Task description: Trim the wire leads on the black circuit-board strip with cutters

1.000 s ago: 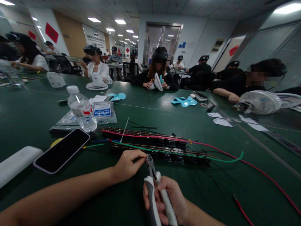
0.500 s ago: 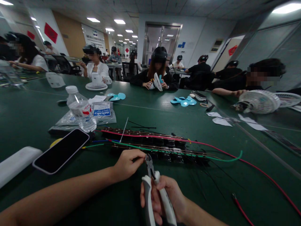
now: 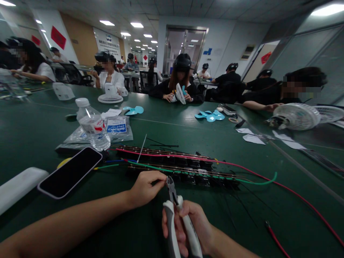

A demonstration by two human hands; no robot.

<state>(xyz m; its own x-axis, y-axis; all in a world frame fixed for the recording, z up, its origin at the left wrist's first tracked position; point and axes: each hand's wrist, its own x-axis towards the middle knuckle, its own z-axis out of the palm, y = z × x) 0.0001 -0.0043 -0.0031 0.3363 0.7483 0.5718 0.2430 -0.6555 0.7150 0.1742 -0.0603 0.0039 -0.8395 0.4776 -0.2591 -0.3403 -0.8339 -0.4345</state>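
Note:
My right hand (image 3: 188,225) is wrapped round diagonal cutting pliers (image 3: 171,190) with white and grey handles, jaws pointing up and away. At the jaw tips, my left hand (image 3: 147,188) pinches with thumb and forefinger; what it holds is too small to make out. Just beyond both hands lie two long black strips (image 3: 182,171) with metal rails along them. A red wire (image 3: 193,157) and a green wire (image 3: 161,167) run lengthwise over the strips. One pale cable tie (image 3: 142,148) sticks up near their left end.
To the left are a phone (image 3: 71,172), a white bar-shaped object (image 3: 23,186) and a water bottle (image 3: 92,123) beside a plastic bag (image 3: 120,129). A short red cable (image 3: 276,238) lies at right. Blue fan blades (image 3: 209,115) and people with fan parts are across the table.
Almost nothing differs. My right hand and the plier handles have shifted very slightly to the right; my left hand stays at the jaw tips.

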